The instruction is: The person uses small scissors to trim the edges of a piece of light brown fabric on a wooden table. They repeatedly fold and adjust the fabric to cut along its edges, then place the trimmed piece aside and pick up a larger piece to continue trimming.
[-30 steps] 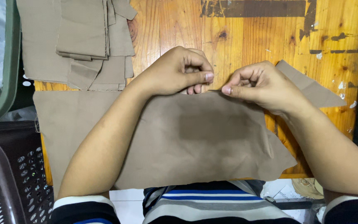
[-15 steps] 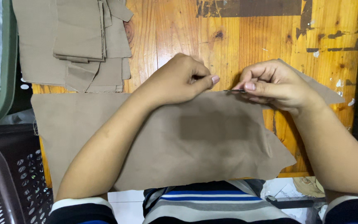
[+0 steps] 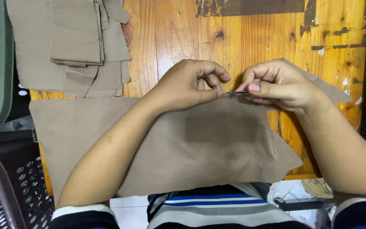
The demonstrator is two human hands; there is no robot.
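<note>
A large tan fabric piece [image 3: 200, 148] lies flat on the wooden table [image 3: 250, 38], hanging over the near edge. My left hand [image 3: 189, 85] rests on its far edge, thumb and fingers pinched on the cloth. My right hand [image 3: 278, 85] sits just to the right, pinching a thin dark metal tool, perhaps a needle or small blade [image 3: 238, 92], against the fabric's edge. The fingertips of the two hands nearly touch. A darker rectangular patch [image 3: 223, 129] shows in the middle of the cloth.
A stack of cut tan fabric pieces [image 3: 77, 42] lies at the table's far left. A dark perforated plastic basket [image 3: 9, 186] stands at the lower left, beside a green rim [image 3: 1, 72]. Paper scraps lie on the floor at the lower right.
The two hands have drawn slightly apart along the fabric's edge, and the thin dark tool now shows between them. The fabric stays where it was.
</note>
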